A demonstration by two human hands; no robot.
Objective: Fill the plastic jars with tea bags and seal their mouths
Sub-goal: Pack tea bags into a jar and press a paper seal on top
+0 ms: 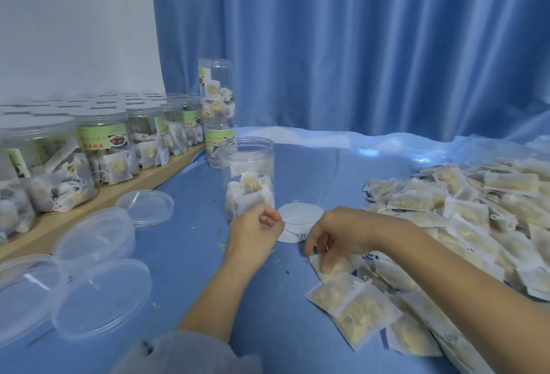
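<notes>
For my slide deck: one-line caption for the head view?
Right hand picks a tea bag from the pile beside an open, partly filled jar.

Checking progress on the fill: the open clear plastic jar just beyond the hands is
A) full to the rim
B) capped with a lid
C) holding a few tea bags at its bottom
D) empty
C: the open clear plastic jar shows white tea bags only in its lower part, no lid on.

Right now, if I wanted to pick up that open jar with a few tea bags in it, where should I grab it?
Probably round the jar's clear middle, coming from the right side. It stands upright with straight round walls, so a grip can wrap it there. The left hand is close at its base and another jar stands behind on the left. Don't grab the open rim; it has no lid.
</notes>
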